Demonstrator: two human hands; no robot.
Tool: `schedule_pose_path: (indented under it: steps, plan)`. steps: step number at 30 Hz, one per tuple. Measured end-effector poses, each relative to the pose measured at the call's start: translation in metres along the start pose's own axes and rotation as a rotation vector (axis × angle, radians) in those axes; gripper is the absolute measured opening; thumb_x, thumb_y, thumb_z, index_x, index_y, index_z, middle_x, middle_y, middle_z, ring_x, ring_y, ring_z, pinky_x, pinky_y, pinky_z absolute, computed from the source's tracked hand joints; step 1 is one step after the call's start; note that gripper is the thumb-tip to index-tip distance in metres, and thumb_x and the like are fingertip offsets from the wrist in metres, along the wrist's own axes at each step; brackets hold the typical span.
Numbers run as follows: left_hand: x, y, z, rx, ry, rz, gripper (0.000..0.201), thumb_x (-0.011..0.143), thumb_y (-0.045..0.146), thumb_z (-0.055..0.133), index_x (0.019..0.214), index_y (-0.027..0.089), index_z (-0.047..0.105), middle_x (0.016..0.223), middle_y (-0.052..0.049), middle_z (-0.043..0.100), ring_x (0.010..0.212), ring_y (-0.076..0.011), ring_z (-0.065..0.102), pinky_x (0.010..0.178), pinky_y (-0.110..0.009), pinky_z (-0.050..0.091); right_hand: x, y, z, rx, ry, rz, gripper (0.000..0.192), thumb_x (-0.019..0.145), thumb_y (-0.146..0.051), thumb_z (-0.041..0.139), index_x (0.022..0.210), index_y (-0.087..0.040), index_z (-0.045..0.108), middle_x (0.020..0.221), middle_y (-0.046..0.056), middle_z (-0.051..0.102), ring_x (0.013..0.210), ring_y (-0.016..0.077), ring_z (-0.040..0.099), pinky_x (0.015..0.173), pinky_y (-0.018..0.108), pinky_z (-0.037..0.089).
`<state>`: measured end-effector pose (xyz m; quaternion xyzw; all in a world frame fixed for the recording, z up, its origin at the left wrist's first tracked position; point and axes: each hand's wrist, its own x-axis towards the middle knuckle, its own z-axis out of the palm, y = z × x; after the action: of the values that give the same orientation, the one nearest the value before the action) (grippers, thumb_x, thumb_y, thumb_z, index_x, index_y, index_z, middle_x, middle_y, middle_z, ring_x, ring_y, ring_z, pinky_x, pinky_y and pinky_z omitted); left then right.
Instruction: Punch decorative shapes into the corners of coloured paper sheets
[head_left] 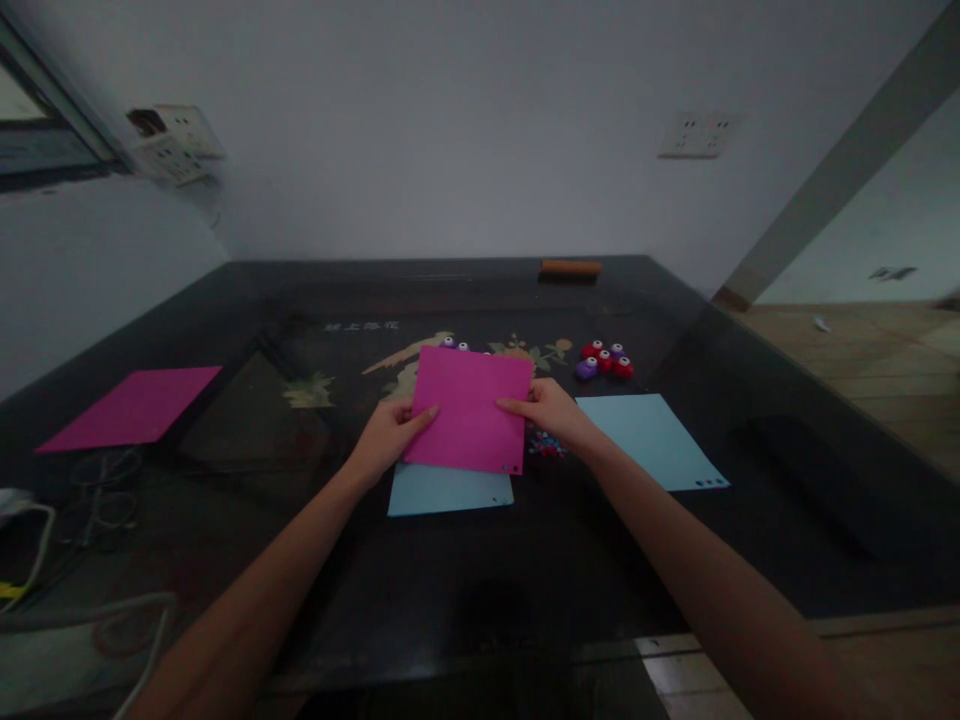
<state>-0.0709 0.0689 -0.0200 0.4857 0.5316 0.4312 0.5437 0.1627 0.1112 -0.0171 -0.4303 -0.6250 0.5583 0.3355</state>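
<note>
My left hand point(388, 436) and my right hand point(551, 410) each grip a side edge of a magenta paper sheet point(469, 410), holding it at the middle of the dark table point(480, 570). Under its near edge lies a light blue sheet point(448, 492), partly covered. A second light blue sheet point(649, 440) lies flat just right of my right hand. Small colourful bits point(545, 445) lie below my right hand. Red and purple small punches point(604, 361) cluster beyond the right hand, and two purple ones point(454, 345) peek over the magenta sheet's far edge.
Another magenta sheet point(133, 407) lies flat at the table's left. Scissors point(105, 490) and a white cable point(45, 560) sit at the near left. A brown bar point(571, 268) rests at the far edge by the wall. Wooden floor lies to the right.
</note>
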Motion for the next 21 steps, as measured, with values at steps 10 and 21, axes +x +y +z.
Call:
schedule_pose_path:
  steps: [10,21]
  plan:
    - [0.001,-0.003,0.001,-0.053,0.061,0.062,0.033,0.063,0.042,0.074,0.081,0.016,0.067,0.067,-0.002,0.068,0.053,-0.0134,0.058,0.048,-0.024,0.045,-0.006,-0.006,-0.005,-0.096,-0.141,0.041,0.03,0.068,-0.042,0.07,0.074,-0.013,0.063,0.064,0.002,0.061,0.056,0.0109,0.05,0.051,0.022,0.037]
    - [-0.001,-0.003,0.004,-0.033,0.018,0.113,0.032,0.066,0.045,0.072,0.08,0.017,0.067,0.065,0.0,0.066,0.051,-0.0122,0.055,0.048,-0.023,0.042,-0.008,-0.01,-0.006,-0.082,-0.165,-0.011,0.024,0.066,-0.03,0.071,0.082,-0.015,0.063,0.083,0.004,0.067,0.071,0.0137,0.058,0.063,0.024,0.045]
